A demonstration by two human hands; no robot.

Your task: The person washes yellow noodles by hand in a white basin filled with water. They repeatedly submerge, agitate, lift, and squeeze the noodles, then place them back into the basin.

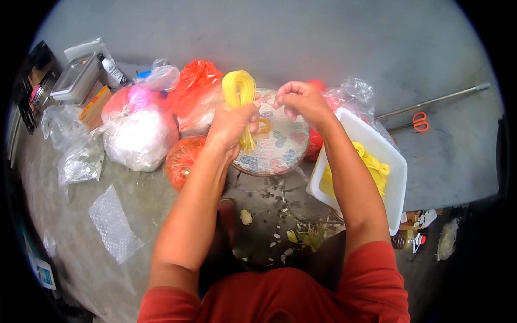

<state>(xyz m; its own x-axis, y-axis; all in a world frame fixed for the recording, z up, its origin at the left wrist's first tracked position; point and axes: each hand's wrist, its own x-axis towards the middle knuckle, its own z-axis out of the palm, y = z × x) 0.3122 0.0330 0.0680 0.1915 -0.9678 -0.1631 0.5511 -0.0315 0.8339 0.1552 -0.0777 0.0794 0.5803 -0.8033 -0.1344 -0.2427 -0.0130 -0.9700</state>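
My left hand (236,121) is closed around a looped bundle of thin yellow strands (239,87), the loop rising above the fist and loose ends hanging below. To its right my right hand (299,101) is raised with curled fingers, thumb near the fingertips; whether a fine strand lies between them cannot be told. Beneath both hands is a round stool (278,155) with a patterned cover. A small yellow ring (264,126) rests on it. A white plastic tub (398,169) with more yellow bundles (373,167) stands at the right, partly hidden by my right forearm.
Filled plastic bags (139,133) and a red bag (198,89) stand left of the stool. Orange-handled scissors (420,122) and a metal pole (432,101) lie at the right. Bubble wrap (115,224) and vegetable scraps (311,236) are on the floor, an oil bottle (406,239) below the tub.
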